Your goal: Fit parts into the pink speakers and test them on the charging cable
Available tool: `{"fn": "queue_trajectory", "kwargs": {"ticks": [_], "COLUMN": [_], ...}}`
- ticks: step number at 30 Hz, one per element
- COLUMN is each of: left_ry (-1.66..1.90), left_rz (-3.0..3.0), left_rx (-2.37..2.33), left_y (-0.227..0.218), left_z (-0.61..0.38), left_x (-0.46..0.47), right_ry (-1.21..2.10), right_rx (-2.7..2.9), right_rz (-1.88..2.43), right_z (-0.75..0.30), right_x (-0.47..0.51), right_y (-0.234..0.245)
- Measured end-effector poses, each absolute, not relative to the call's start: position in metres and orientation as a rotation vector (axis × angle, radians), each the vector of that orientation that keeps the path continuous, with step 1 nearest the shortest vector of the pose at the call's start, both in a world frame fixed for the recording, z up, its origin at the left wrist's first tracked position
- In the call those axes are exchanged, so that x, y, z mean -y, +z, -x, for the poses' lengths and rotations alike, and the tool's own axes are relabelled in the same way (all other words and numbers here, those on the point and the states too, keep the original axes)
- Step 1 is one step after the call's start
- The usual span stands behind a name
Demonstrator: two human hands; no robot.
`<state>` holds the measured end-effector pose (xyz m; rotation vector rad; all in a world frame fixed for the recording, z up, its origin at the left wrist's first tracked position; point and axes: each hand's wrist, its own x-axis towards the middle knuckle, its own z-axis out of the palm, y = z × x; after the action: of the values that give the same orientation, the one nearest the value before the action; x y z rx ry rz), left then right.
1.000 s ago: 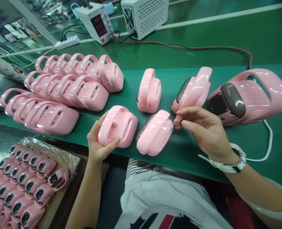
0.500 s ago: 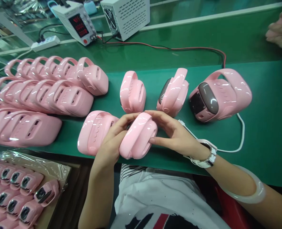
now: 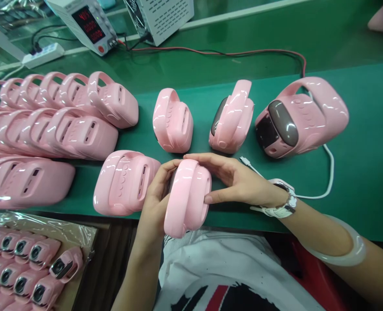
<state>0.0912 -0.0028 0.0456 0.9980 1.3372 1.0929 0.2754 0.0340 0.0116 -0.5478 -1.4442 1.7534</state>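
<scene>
Between my two hands is a glossy pink portable speaker [image 3: 188, 196] with a top handle, near the bench's front edge. My left hand [image 3: 157, 185] is closed around its left side. My right hand [image 3: 228, 179] grips its far right side, with the thumb on the right face. Left of my left hand, another pink speaker [image 3: 125, 183] stands with slots and buttons showing. Beyond my hands are two more, an upright speaker [image 3: 173, 121] and one with a dark front [image 3: 232, 119]. A larger-looking speaker [image 3: 303, 119] with a dark display is at the right.
Rows of pink speakers [image 3: 81, 129] fill the bench's left side. Below left, a carton [image 3: 87, 242] holds several more under clear plastic. A power supply [image 3: 87, 26] with red digits stands at the back. A white cable [image 3: 330, 172] lies near my right wrist.
The held speaker has turned slightly and come a little nearer to me, still in both hands. My view has shifted, so the bench items sit somewhat differently in it.
</scene>
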Motion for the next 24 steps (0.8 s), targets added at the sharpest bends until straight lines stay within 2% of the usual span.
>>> {"fn": "queue_trajectory", "kwargs": {"ticks": [19,24], "left_ry": [1.276,1.305], "left_rz": [-1.169,-1.135], "left_rx": [-1.258,-1.237], "left_y": [0.031,0.026], "left_z": [-0.096,-0.099], "left_x": [0.012,0.014], "right_ry": [1.815,1.614], "right_rx": [1.618,1.486], "right_rz": [0.555,1.072], "right_z": [-0.288,-0.289], "right_x": [-0.039,-0.023], "right_y": [0.028,0.045]}}
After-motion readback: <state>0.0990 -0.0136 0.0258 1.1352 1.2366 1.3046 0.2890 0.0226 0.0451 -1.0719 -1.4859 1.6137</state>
